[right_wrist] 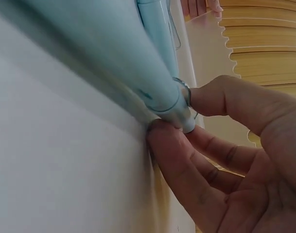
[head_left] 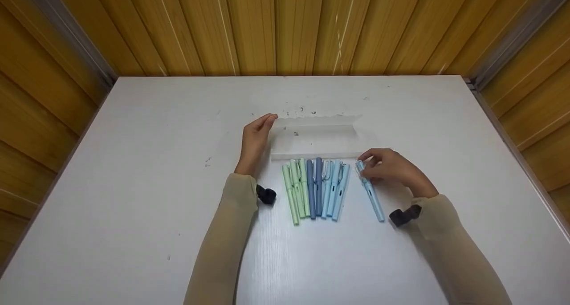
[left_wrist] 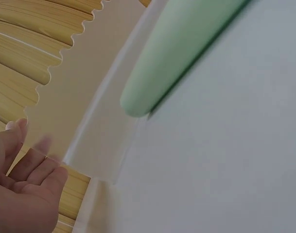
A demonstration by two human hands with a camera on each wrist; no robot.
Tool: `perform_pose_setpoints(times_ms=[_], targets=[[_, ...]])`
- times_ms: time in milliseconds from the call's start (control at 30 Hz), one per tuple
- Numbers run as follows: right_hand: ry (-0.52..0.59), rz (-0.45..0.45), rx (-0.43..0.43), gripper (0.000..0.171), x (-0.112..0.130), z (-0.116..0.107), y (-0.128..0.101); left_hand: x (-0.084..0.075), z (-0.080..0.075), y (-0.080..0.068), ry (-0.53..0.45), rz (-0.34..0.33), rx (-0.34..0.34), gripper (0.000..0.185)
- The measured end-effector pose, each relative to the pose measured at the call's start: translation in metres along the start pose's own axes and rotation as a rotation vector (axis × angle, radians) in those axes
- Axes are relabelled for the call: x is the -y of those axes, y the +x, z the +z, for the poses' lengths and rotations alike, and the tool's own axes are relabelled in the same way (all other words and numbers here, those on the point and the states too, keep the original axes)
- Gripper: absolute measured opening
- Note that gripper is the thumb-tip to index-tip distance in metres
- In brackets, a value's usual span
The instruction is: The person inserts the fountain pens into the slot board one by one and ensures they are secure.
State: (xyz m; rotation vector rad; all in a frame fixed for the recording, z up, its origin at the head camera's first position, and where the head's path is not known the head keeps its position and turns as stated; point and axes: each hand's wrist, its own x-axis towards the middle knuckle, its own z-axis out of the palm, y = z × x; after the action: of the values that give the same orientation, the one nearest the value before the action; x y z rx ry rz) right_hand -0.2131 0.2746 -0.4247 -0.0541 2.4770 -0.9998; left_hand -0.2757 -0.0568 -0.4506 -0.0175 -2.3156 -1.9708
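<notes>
The right hand (head_left: 392,168) pinched a light-blue pen's (head_left: 371,193) capped end — fingers (right_wrist: 220,99) curled round it. The left hand (head_left: 256,138) lay released, fingertips (left_wrist: 41,145) against the clear case (head_left: 314,136).

Your left hand (left_wrist: 21,189) by the clear box (left_wrist: 96,141)
Fingers are relaxed (touching its edge); a green pen (left_wrist: 172,53) lies just beside.

Between your hands lay a row of pens (head_left: 314,189), blocking any straight pass from one hand to the other. Just beyond the row stood the clear case (head_left: 314,138), and your left hand (head_left: 256,138) touched its near-left corner, so that side was closed. Your right hand (head_left: 387,169) pinched the cap end of a loose pen (head_left: 372,196), which lay just right of the row with a narrow gap between. The table (head_left: 133,185) outside each hand was open.
</notes>
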Motion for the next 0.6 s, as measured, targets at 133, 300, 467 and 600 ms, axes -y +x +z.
perform_pose_setpoints(times_ms=[133,300,467,600], targets=[[0.043,0.002,0.01,0.041,0.0,-0.003,-0.001,0.0,-0.002,0.0,-0.004,0.004,0.018,0.037],[0.062,0.005,0.009,0.04,0.002,-0.006,-0.001,0.002,-0.005,-0.002,-0.007,-0.002,0.034,0.037],[0.142,-0.052,0.025,0.042,0.004,-0.01,-0.002,0.003,-0.007,-0.003,-0.005,-0.01,0.041,0.037],[0.178,-0.1,0.015,0.044,0.007,-0.015,-0.002,0.004,-0.006,-0.003,-0.022,-0.015,0.043,0.037]])
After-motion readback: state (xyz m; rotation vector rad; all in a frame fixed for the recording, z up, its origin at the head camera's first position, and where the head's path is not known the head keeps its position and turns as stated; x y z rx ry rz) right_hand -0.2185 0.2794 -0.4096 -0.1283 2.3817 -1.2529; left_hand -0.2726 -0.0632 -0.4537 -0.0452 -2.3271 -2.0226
